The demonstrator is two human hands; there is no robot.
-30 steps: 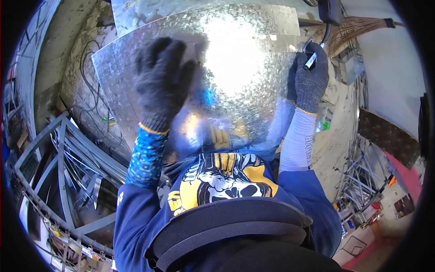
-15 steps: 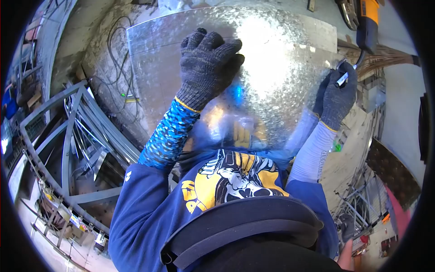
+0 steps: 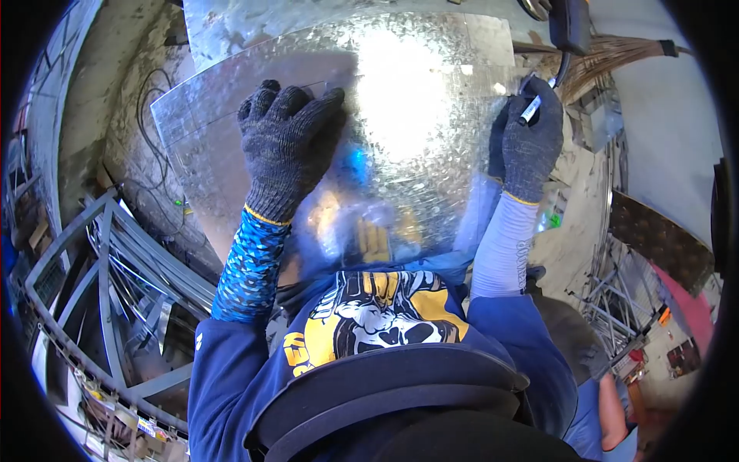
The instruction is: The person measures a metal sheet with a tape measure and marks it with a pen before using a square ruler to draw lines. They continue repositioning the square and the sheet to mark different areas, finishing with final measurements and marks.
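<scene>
A shiny galvanized metal sheet point(image 3: 419, 192) lies in front of me, with a bright glare on it and a thin dark line near its left part. My left hand point(image 3: 289, 142), in a dark knitted glove, rests on the sheet close to that line. Its fingers are bent but apart, with the thumb held out to the side, and nothing shows in them. At the sheet's right edge, my right hand point(image 3: 531, 142) is closed around a white marker point(image 3: 530, 112) with a dark end. The glove hides the rest of the marker.
A power tool point(image 3: 570, 27) lies at the top right, beside a bundle-like broom point(image 3: 616, 61). Curved metal frames point(image 3: 108, 292) and strips stand at the left. A cable point(image 3: 142, 115) lies on the floor. Another person's arm point(image 3: 612, 412) shows at the lower right.
My view has shifted, so the sheet and both hands sit further left in it. The left hand stays on the sheet, and the right keeps the marker. More of another person shows at lower right.
</scene>
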